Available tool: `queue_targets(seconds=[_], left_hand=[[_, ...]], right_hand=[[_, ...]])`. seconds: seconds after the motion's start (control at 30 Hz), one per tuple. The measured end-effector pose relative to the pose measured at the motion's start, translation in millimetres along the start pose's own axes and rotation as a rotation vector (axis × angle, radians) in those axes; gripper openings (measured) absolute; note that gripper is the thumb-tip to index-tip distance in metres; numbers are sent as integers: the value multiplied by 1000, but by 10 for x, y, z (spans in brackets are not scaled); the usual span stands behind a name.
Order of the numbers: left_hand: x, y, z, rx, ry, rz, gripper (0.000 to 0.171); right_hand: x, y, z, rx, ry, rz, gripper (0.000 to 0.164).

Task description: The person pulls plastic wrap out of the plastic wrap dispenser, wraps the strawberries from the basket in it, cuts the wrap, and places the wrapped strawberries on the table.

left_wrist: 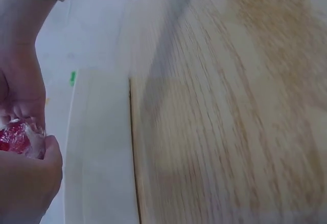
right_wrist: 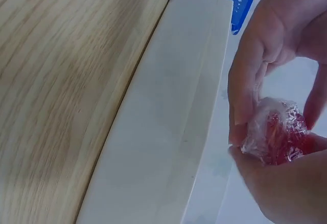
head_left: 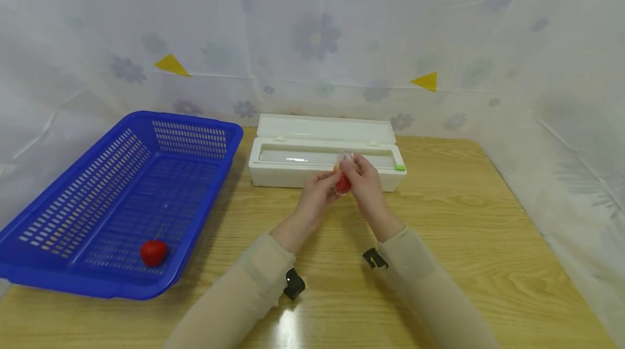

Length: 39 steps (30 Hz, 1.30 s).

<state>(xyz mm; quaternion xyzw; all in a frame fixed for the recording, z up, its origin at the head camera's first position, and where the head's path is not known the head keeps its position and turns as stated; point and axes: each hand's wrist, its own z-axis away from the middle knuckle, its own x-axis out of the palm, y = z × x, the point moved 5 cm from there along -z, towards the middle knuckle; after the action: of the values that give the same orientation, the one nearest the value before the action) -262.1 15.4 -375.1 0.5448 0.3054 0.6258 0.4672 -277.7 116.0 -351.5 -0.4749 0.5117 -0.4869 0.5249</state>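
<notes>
Both hands meet over the front of a white plastic-wrap dispenser box and hold one small red fruit wrapped in crinkled clear plastic film. My left hand grips it from the left, thumb and fingers curled at its side. On the other side my right hand pinches the film near the top of the fruit. In the right wrist view, fingertips of both hands close around the wrapped fruit. The box's lid stands raised, and a roll of film lies inside.
A large blue plastic basket stands on the left of the wooden table. One red fruit with a stem lies in its near corner. At the box's right end is a green piece. A flowered curtain hangs behind.
</notes>
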Motion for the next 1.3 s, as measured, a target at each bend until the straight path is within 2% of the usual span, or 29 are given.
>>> queue_targets(seconds=[0.1, 0.23, 0.4, 0.53, 0.73, 0.93, 1.2, 1.3], left_hand=[[-16, -7, -17, 34, -24, -38, 42], [-69, 0, -49, 78, 4, -130, 39], [-143, 22, -83, 86, 81, -92, 38], [-157, 28, -89, 77, 97, -91, 38], [-155, 32, -78, 67, 109, -86, 35], [-149, 31, -89, 71, 90, -51, 32], [-202, 21, -114, 78, 37, -47, 30], [-185, 35, -110, 99, 13, -61, 30]], right_hand=[[-7, 10, -1, -9, -12, 39, 36], [-16, 17, -6, 19, -53, 47, 42], [-10, 35, -13, 75, -87, 36, 47], [-24, 52, -22, 78, -82, 61, 40], [-71, 69, -29, 54, -48, 122, 38], [-109, 69, -33, 22, -14, 138, 35], [-116, 71, 6, 76, -131, 145, 44], [-135, 68, 6, 69, -132, 145, 44]])
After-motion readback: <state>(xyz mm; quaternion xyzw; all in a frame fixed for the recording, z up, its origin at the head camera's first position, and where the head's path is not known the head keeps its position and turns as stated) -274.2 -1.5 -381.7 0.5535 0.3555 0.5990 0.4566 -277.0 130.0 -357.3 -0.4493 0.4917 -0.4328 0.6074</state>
